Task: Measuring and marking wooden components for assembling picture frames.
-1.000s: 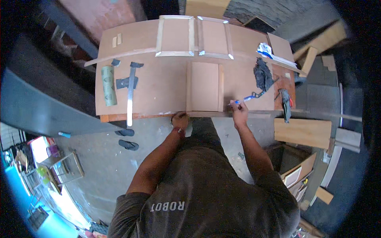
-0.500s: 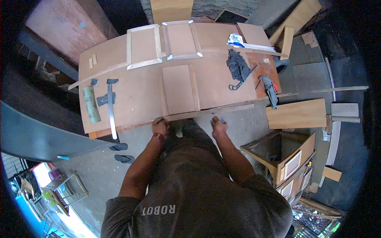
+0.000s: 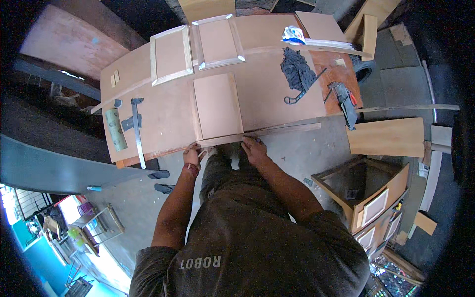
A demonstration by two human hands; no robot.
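A flat brown panel lies at the near edge of the workbench, with narrow wooden strips along both its sides. A short wooden strip runs across the panel's near end. My left hand has its fingers closed at that strip's left end. At the opposite end, my right hand grips the strip with bent fingers. Just right of the panel, a longer thin strip lies along the bench edge. Beyond the panel are two framed panels, the left one and the right one, with pale wooden borders.
On the workbench, a metal square and green roll lie left. Dark crumpled cloth, a black-handled tool and a dark grey tool lie right. An open wooden cabinet stands right; slippers lie on the floor.
My right hand has moved left from beside the bench onto the short strip's right end. My left hand stays at its left end. The whole view has shifted slightly.
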